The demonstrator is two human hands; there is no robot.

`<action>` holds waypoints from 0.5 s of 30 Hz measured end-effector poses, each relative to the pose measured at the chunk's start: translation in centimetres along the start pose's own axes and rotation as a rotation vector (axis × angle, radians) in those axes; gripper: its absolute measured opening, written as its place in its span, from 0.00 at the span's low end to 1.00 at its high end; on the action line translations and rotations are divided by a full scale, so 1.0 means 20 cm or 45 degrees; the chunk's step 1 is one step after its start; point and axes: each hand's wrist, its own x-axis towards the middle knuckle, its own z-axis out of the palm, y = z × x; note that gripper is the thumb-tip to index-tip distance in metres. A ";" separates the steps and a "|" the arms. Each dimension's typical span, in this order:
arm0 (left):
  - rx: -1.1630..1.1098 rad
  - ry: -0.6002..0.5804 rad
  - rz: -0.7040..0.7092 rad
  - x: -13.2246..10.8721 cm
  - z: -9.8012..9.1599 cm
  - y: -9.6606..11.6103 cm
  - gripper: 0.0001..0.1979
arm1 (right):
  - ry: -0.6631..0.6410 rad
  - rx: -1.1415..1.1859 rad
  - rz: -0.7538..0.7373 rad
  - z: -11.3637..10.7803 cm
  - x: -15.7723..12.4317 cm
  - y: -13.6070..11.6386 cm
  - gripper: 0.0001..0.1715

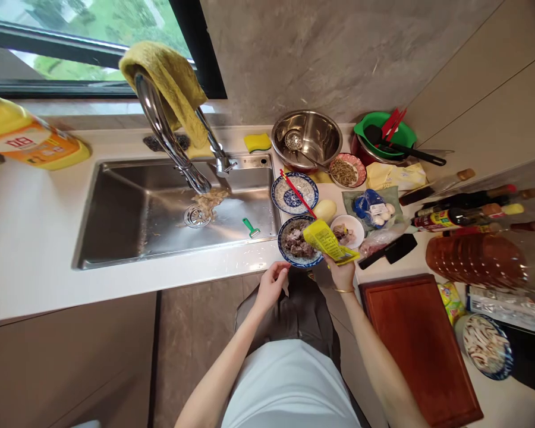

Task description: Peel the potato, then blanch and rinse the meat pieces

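Note:
My right hand [341, 274] grips the lower end of a yellow packet [327, 241], which slants over the right side of a blue-and-white bowl [296, 242] of dark minced food. Just below the bowl's left edge is my left hand [274, 282], its thumb and fingers pressed together; whatever may be between them is too small to name. A patterned plate [286, 205] with red chopsticks [298, 193] lies behind the bowl. Beside the packet are a pale oval vegetable [325, 210] and a white dish [354, 224] of chopped pieces.
At left is a steel sink [125, 220] with a green peeler [251, 227] and peelings. A steel bowl [323, 137] stands behind. To the right are a cleaver [401, 248], a brown cutting board [414, 345], bottles and a bowl of sliced food [485, 345].

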 end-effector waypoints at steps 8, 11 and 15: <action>0.037 -0.026 0.008 0.01 0.01 -0.04 0.12 | 0.045 0.077 0.189 -0.13 -0.20 0.08 0.25; 0.053 -0.053 0.006 0.01 0.02 -0.05 0.13 | 0.127 0.178 0.259 -0.14 -0.21 0.07 0.24; 0.051 -0.083 0.014 0.01 0.03 -0.05 0.13 | 0.177 0.232 0.230 -0.11 -0.14 0.05 0.23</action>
